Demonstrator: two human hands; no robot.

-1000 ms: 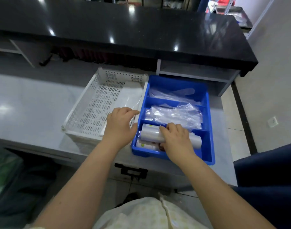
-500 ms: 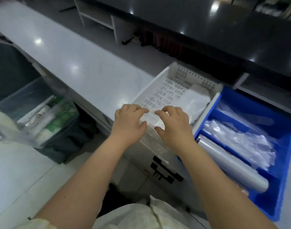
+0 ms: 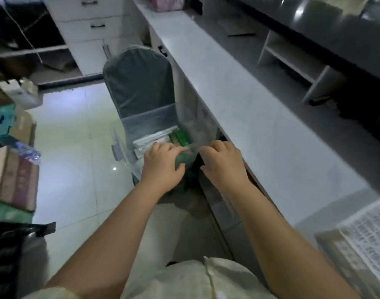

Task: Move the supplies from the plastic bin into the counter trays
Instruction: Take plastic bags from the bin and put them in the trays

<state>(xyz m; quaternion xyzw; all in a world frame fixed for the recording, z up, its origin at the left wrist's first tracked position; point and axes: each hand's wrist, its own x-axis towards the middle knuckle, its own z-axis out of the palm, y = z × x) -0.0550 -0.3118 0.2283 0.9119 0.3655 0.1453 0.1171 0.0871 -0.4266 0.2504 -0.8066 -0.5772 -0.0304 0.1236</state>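
A person's left hand (image 3: 163, 167) is curling its fingers over a green packet (image 3: 181, 161) at the near end of the clear plastic bin (image 3: 145, 121), while the right hand (image 3: 222, 164), fingers bent, is pinching the bin's clear near rim just beside it. The remaining supplies (image 3: 154, 140) are lying directly ahead of both hands, long axes running away from the person. The white perforated tray (image 3: 366, 240) is sitting on the counter (image 3: 260, 126) well apart to the right, nearer the right arm.

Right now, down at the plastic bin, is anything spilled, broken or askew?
Nothing stands out. The clear plastic bin sits upright on the chair seat beside the counter, its packets inside. Left hand and right hand reach into it.
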